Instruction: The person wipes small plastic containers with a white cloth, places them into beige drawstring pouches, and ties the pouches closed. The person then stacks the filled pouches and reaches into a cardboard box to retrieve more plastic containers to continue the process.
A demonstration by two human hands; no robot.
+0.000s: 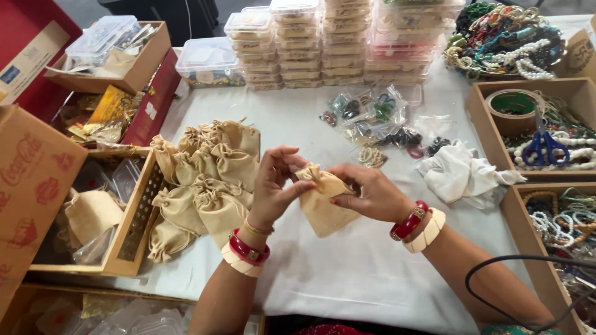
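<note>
Head view: a person's two hands work over a white-covered table [347,273].
Pouch: a small beige cloth pouch [323,201] held up above the table's middle.
Left hand [273,186]: fingers pinched on the pouch's gathered top.
Right hand [372,193]: closed on the pouch's right edge.
Nearby: a pile of beige pouches [205,180] to the left; a white cloth [462,174] to the right.
Further: blue-handled scissors [545,147] in a wooden tray [481,124].
</note>
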